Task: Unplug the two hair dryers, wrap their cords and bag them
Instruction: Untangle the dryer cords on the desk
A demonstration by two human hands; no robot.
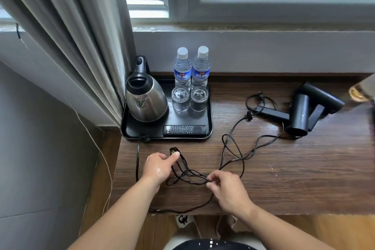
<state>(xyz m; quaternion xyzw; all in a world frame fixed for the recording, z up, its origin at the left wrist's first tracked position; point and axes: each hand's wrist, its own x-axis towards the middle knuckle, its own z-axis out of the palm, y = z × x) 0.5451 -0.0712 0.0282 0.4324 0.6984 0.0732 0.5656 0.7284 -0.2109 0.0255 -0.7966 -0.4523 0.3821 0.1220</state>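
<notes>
Just in front of the black tray (pixel 194 119), the left hand (pixel 158 168) is curling its grip round loops of the black cord (pixel 188 173), thumb lying by the plug (pixel 173 150). The right hand (pixel 229 193) is pinching the same cord in a fingertip grip. Two black hair dryers (pixel 299 115) are lying on the bench (pixel 284 178), right of the tray.

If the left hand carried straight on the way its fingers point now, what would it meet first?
Likely the front rim of the black plastic tray, about where the black remote control lies. The left hand itself pinches the black power cord. Depth is hard to judge.
</notes>
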